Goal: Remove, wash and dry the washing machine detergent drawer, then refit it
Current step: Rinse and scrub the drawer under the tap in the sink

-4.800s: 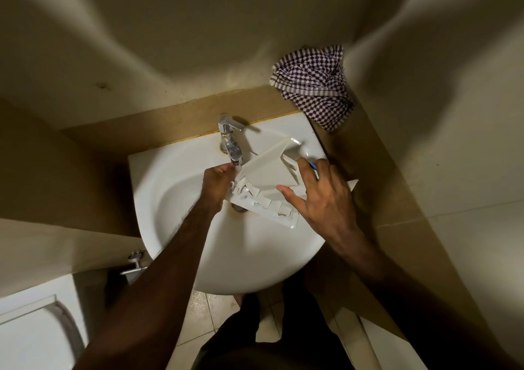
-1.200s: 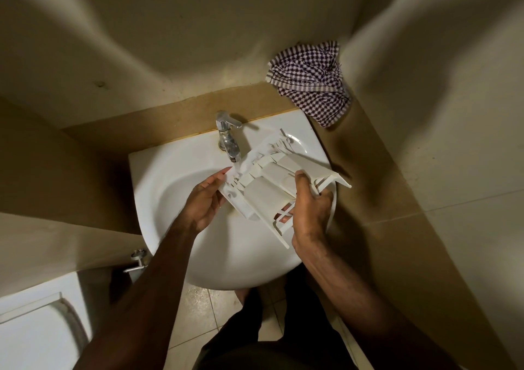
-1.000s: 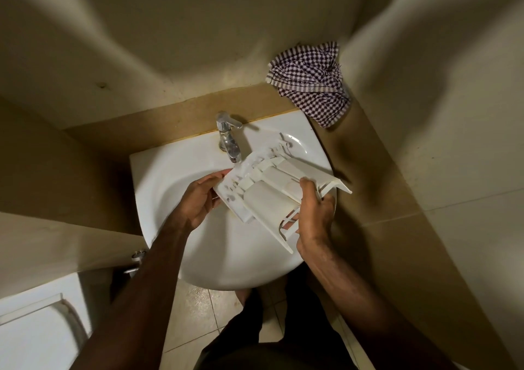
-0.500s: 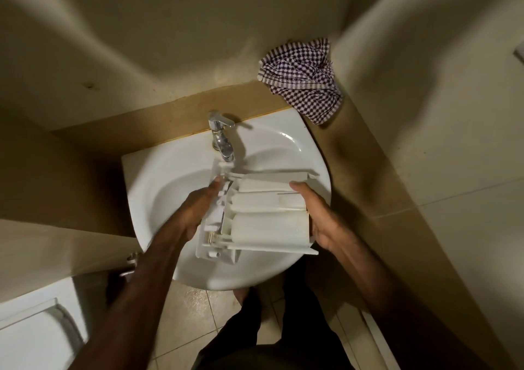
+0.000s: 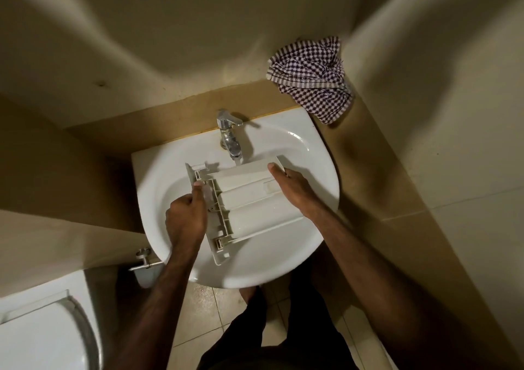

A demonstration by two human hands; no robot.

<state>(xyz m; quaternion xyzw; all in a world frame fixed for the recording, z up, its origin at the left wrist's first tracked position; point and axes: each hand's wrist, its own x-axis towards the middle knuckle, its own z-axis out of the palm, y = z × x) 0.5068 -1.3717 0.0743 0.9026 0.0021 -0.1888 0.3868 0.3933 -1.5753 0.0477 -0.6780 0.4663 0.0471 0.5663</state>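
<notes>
From the head camera I look straight down on the white sink point(image 5: 283, 267). The detergent drawer point(image 5: 249, 199) is over the basin, underside up, its long body running from the left end with the ribbed frame toward the right rim. My left hand point(image 5: 185, 219) is at the drawer's left end, fingers curled against the frame there; they are blurred, so I cannot tell whether this grip holds the plastic or only rubs it. My right hand point(image 5: 292, 188) takes the drawer's right end, thumb laid on the top face and the fingers hidden beyond the edge, a grip closed on the drawer. The tap point(image 5: 229, 136) stands just behind the drawer, with its spout above the far edge. A checked cloth point(image 5: 312, 75) lies bunched in the corner beyond the sink, well apart from both hands. A toilet point(image 5: 37, 330) shows at lower left.
</notes>
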